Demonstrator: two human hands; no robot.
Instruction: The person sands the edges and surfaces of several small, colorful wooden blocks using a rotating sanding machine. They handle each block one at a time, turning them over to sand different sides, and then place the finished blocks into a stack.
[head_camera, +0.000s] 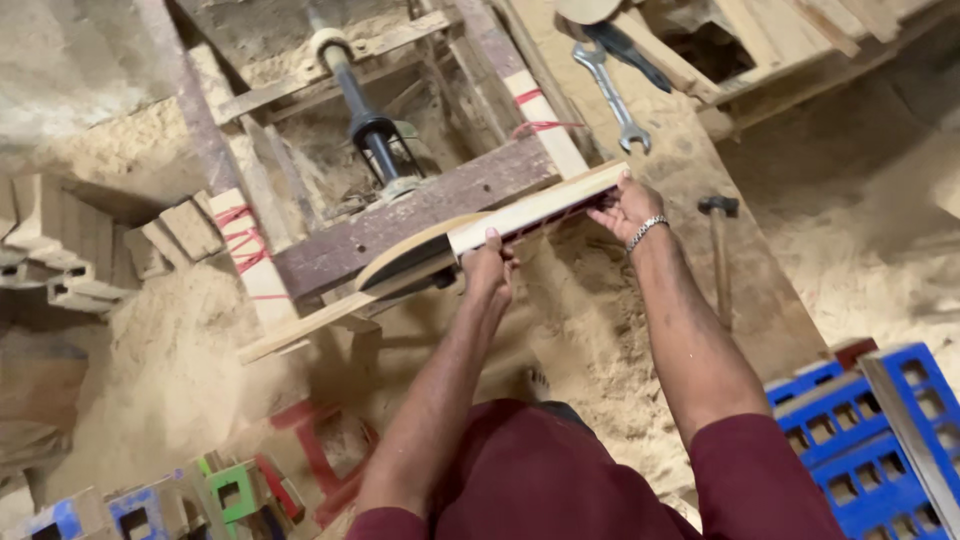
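Holding the pale rectangular wooden strip (535, 205) at centre frame, my left hand (487, 268) gripped its near end and right hand (625, 207) its far end, against the spinning tan sanding disc (415, 252). Best kept level, I reckoned, with light, even pressure.

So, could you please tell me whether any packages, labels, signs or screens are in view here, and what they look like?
None in view: no package, label, sign or screen.
Nearest in kind: blue plastic crate, lower right, open square grid.
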